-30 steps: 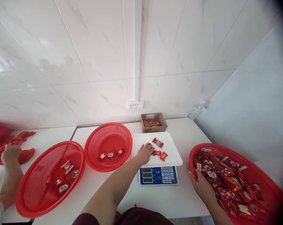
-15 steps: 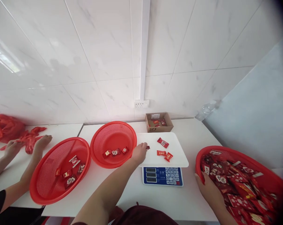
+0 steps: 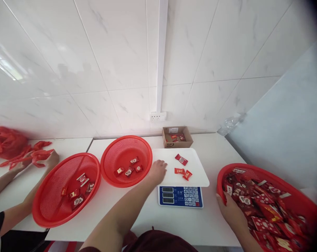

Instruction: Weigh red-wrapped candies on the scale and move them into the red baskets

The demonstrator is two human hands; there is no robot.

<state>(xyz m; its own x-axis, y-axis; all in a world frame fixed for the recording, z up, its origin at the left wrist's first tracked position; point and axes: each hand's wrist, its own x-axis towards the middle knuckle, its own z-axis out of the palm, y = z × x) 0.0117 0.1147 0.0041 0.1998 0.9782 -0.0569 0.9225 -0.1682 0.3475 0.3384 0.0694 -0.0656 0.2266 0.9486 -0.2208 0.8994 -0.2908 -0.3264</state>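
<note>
My left hand hovers over the left part of the scale's white pan, its fingers loosely apart and nothing seen in them. On the pan lie three red wrapped candies. Below the pan shows the blue keypad panel of the scale. My right hand grips the near left rim of a large red basket full of wrapped candies. Left of the scale, a red mesh basket holds several candies.
Another red basket with several candies stands further left. Beyond it, a co-worker's hands handle red plastic bags. A small cardboard box with candies sits near the wall, below a socket. A clear plastic item lies in the corner.
The small candy in my left hand is gone from its fingers, and one more candy lies in the middle basket. My right hand stays on the rim. The co-worker's hands moved among the bags.
</note>
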